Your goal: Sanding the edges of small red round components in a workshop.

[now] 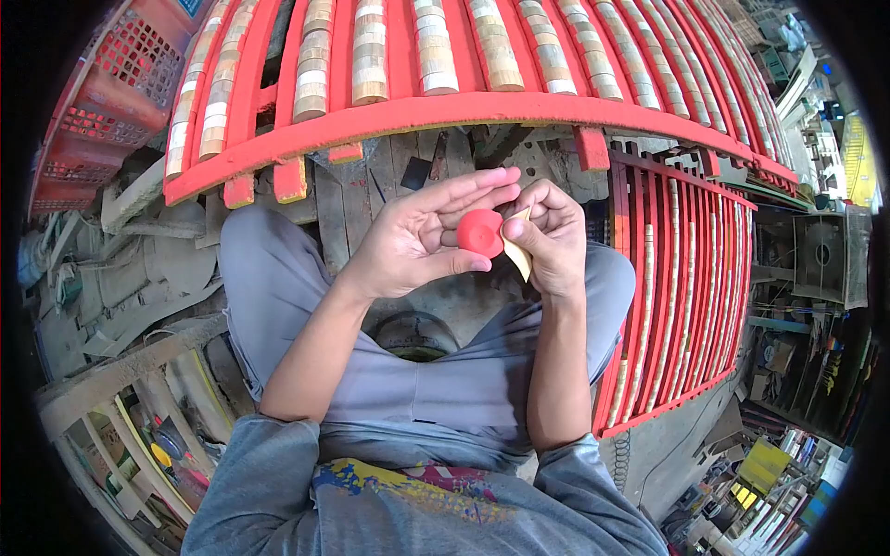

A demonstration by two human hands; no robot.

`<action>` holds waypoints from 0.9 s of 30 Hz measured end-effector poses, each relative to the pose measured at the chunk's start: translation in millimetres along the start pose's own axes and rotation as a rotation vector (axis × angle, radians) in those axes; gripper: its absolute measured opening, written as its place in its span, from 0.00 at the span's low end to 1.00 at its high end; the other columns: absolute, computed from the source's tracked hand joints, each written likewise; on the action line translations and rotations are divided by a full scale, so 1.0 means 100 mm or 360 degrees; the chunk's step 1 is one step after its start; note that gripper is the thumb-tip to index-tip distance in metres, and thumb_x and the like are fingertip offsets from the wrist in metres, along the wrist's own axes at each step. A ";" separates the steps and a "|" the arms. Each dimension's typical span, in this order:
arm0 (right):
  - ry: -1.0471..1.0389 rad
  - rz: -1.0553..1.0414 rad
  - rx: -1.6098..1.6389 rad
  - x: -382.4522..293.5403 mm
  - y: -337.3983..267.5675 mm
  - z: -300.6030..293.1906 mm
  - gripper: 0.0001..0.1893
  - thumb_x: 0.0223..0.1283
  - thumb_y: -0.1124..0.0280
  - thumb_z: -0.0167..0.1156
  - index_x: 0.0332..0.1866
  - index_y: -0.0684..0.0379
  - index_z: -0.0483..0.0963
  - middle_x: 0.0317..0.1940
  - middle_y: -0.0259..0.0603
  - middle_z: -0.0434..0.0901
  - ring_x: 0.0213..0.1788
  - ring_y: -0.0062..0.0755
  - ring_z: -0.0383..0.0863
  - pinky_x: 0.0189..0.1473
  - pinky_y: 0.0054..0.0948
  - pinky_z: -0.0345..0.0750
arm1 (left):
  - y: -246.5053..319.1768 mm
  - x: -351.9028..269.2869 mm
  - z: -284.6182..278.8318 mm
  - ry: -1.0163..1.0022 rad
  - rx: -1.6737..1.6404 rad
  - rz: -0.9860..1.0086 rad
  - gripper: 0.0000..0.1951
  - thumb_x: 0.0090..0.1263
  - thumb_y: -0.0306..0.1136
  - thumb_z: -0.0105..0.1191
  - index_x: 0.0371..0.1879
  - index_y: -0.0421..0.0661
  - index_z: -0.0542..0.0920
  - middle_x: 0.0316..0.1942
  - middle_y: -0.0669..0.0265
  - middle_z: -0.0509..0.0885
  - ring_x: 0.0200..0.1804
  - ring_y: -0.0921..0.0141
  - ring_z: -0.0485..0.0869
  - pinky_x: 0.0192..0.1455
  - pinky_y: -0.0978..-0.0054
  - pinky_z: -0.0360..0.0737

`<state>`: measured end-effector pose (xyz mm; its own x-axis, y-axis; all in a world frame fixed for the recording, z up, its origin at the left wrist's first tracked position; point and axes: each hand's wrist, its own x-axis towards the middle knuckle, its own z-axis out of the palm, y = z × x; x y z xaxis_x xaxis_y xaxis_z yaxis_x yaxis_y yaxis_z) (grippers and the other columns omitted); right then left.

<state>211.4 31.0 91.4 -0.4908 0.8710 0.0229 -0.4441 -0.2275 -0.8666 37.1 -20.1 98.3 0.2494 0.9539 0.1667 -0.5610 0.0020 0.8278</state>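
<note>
A small red disc-like piece (480,233) with a shallow round dimple in its face sits between the thumb and fingers of my left hand (410,233). My left index finger stretches out above it. My right hand (553,243) pinches a folded pale-yellow sheet (518,256), which looks like sandpaper, under its thumb. The sheet's edge is right at the disc's right side; whether it presses on the disc cannot be told. Both hands are over my lap, in front of a red slatted rack (417,111).
Rows of short wooden cylinders (370,52) lie in the rack's channels. To the right leans another red rack (667,292) holding similar rows. A red plastic crate (104,118) stands at far left, a wooden slatted frame (132,375) at lower left. A coiled hose (621,455) lies on the floor.
</note>
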 end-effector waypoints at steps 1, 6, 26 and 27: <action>-0.0008 0.0003 0.0070 0.00 0.00 0.00 0.10 0.51 0.80 0.67 0.34 0.63 0.72 0.27 0.37 0.81 0.30 0.17 0.80 0.34 0.16 0.76 | -0.01 0.00 0.00 -0.0002 -0.0040 0.0028 0.38 0.53 0.16 0.63 0.65 0.36 0.61 0.69 0.53 0.60 0.69 0.62 0.64 0.60 0.71 0.77; -0.0043 -0.0018 0.0139 0.00 -0.01 0.05 0.10 0.51 0.81 0.67 0.34 0.63 0.71 0.28 0.36 0.80 0.30 0.17 0.79 0.34 0.16 0.76 | -0.11 0.01 -0.10 0.0046 0.0034 0.0117 0.30 0.51 0.19 0.66 0.57 0.34 0.72 0.64 0.51 0.67 0.66 0.60 0.68 0.55 0.69 0.81; -0.0037 0.0235 -0.0536 0.01 -0.03 -0.01 0.10 0.47 0.78 0.71 0.28 0.60 0.74 0.24 0.27 0.77 0.27 0.10 0.72 0.29 0.14 0.68 | -0.02 -0.05 -0.04 -0.0083 0.1771 0.0404 0.50 0.44 0.36 0.71 0.70 0.45 0.58 0.30 0.67 0.82 0.41 0.69 0.79 0.60 0.65 0.62; -0.0042 0.0235 -0.0531 0.01 -0.04 -0.01 0.10 0.47 0.78 0.71 0.28 0.60 0.74 0.24 0.27 0.77 0.27 0.10 0.72 0.29 0.14 0.68 | -0.04 -0.06 -0.03 -0.0080 0.1777 0.0401 0.50 0.44 0.36 0.71 0.70 0.45 0.58 0.30 0.67 0.82 0.41 0.69 0.79 0.60 0.65 0.62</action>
<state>213.3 33.3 94.1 -0.5527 0.8267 -0.1053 -0.1004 -0.1915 -0.9763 36.0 -24.6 92.2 0.2747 0.8762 0.3960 0.4082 -0.4791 0.7770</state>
